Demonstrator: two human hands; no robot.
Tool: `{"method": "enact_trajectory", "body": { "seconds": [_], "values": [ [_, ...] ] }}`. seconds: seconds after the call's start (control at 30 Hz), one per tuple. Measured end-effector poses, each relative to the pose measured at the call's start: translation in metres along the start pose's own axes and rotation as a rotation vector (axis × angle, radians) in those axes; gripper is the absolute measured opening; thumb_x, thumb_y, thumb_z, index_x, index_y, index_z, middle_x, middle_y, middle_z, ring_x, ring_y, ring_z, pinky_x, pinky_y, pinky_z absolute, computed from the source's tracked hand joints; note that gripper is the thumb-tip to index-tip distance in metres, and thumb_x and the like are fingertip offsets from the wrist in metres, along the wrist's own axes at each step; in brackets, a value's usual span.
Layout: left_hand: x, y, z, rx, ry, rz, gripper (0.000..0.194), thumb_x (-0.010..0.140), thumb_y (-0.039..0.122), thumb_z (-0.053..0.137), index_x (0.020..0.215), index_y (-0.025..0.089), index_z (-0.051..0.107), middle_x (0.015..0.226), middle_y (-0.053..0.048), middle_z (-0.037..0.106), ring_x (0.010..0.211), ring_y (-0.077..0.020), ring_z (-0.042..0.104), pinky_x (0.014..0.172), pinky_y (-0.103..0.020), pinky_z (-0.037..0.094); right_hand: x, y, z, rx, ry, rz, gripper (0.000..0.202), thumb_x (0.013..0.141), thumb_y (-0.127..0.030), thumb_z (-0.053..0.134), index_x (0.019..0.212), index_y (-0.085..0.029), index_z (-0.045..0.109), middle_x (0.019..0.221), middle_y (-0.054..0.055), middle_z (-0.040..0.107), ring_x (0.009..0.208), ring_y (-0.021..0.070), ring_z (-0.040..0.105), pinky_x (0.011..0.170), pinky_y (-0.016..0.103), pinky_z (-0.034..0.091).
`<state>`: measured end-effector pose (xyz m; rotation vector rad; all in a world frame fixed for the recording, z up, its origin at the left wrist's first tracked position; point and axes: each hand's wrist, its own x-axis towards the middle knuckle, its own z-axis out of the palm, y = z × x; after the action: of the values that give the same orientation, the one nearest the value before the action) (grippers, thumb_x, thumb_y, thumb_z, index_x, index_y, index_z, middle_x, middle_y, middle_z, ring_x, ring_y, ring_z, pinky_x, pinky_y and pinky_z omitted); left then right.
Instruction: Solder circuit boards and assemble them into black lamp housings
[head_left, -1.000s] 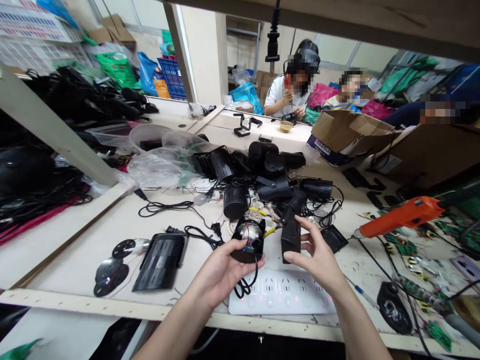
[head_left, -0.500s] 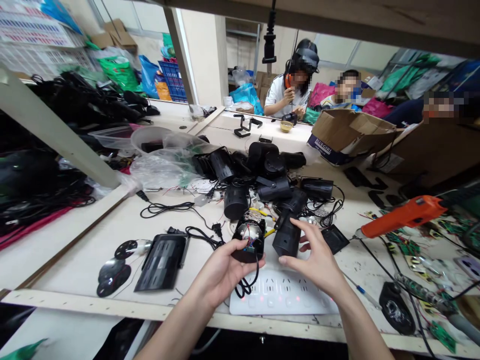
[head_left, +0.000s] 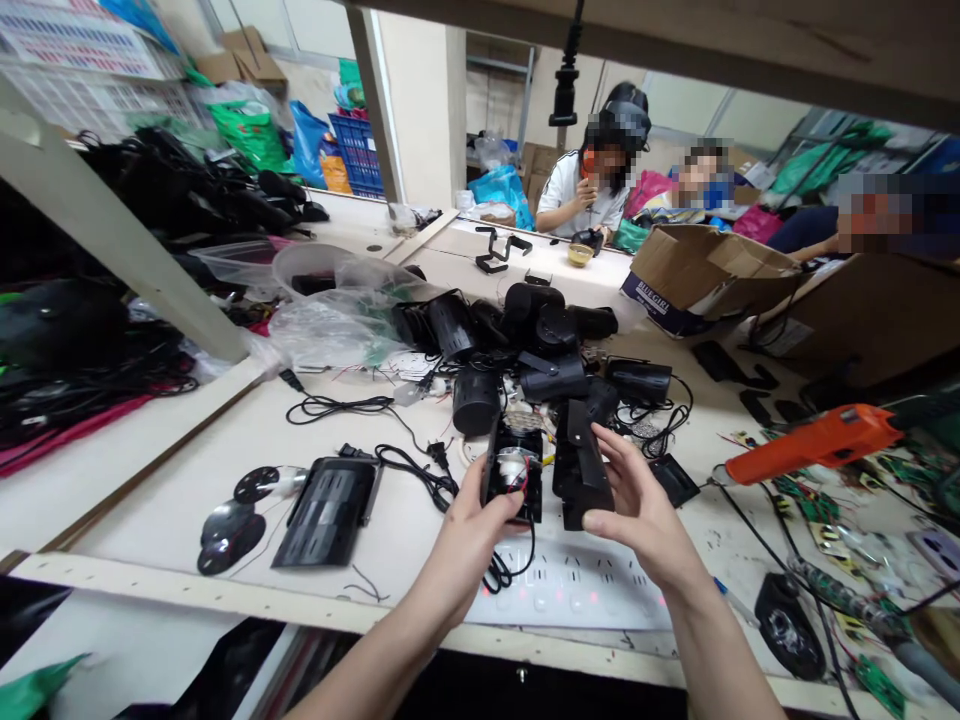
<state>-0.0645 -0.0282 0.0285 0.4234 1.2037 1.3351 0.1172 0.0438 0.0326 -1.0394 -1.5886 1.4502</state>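
Observation:
My left hand (head_left: 480, 515) is closed round a black half housing (head_left: 531, 500) with a motor, red and blue wires and a black cord inside it. The thumb presses near the white motor part (head_left: 513, 466). In my right hand (head_left: 637, 495) is a black housing cover (head_left: 579, 470), gripped along its right side and lower corner. Cover and half housing stand side by side, a narrow gap between them. Below both lies a white power strip (head_left: 577, 590) with small red lights. A pile of black cylindrical housings (head_left: 555, 376) sits just beyond my hands.
An orange electric screwdriver (head_left: 814, 445) lies at the right near green circuit boards (head_left: 874, 680). To the left are another black housing (head_left: 326, 512) and dark discs (head_left: 231, 540). A cardboard box (head_left: 675, 280) stands behind. Across the bench a person (head_left: 592, 185) works.
My right hand has turned the cover so its inner side shows more. My left hand has tilted the half housing more upright, and the view has shifted slightly.

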Motion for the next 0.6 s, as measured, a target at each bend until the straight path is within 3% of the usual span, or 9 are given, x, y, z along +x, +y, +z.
{"method": "enact_trajectory", "body": {
  "seconds": [0.2, 0.6],
  "values": [
    [-0.001, -0.003, 0.005, -0.003, -0.007, 0.036, 0.060, 0.073, 0.020, 0.065, 0.131, 0.019, 0.051, 0.124, -0.010, 0.064, 0.104, -0.0265, 0.060, 0.076, -0.032, 0.055, -0.005, 0.012, 0.007, 0.019, 0.025, -0.045, 0.086, 0.061, -0.042, 0.088, 0.135, -0.033, 0.045, 0.140, 0.007, 0.052, 0.123, 0.0275, 0.056, 0.100, 0.042, 0.051],
    [0.001, -0.008, 0.007, 0.030, -0.006, 0.054, 0.062, 0.072, 0.017, 0.062, 0.133, 0.020, 0.051, 0.115, -0.009, 0.067, 0.100, -0.0264, 0.061, 0.075, -0.031, 0.054, -0.003, 0.018, 0.007, -0.148, 0.037, -0.098, 0.085, 0.065, -0.040, 0.087, 0.137, -0.033, 0.043, 0.141, 0.008, 0.048, 0.121, 0.0266, 0.055, 0.097, 0.039, 0.052]
  ]
}}
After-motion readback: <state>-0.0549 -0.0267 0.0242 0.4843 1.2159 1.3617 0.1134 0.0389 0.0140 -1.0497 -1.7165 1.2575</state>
